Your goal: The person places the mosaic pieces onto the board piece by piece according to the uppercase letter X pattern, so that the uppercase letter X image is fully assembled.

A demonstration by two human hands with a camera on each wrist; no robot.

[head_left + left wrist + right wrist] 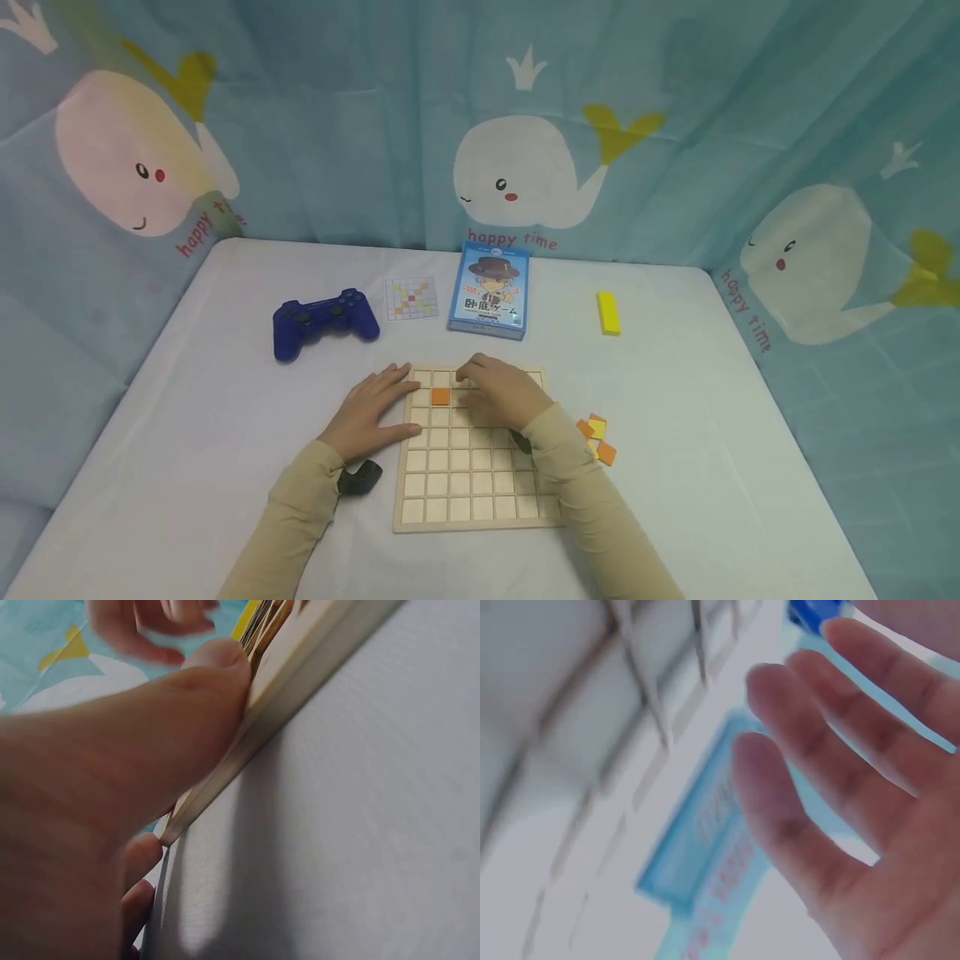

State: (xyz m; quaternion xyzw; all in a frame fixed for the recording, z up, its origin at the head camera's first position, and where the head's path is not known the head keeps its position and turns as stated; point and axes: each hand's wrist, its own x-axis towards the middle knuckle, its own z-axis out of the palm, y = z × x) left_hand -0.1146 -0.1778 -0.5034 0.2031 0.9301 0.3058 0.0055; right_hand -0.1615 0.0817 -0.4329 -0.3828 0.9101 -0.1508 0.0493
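Note:
A wooden grid board [438, 508] lies on the white table, with one orange square tile [440, 397] in a cell near its upper left corner. My left hand [369, 417] rests at the board's left edge, fingers spread, its thumb touching the rim in the left wrist view. Above the board's upper middle is my right hand [501, 392]. Its fingers are loosely bent, and nothing shows between them in the right wrist view. The right forearm covers part of the board's right side. Loose orange and yellow tiles [606, 452] lie right of the board, partly behind the sleeve.
Behind the board stand a blue game controller [324, 321], a card printed with a coloured grid [410, 298] and a blue game box [491, 292]. A yellow block [608, 313] lies at the back right. A whale-patterned curtain [360, 150] encloses the table's far side.

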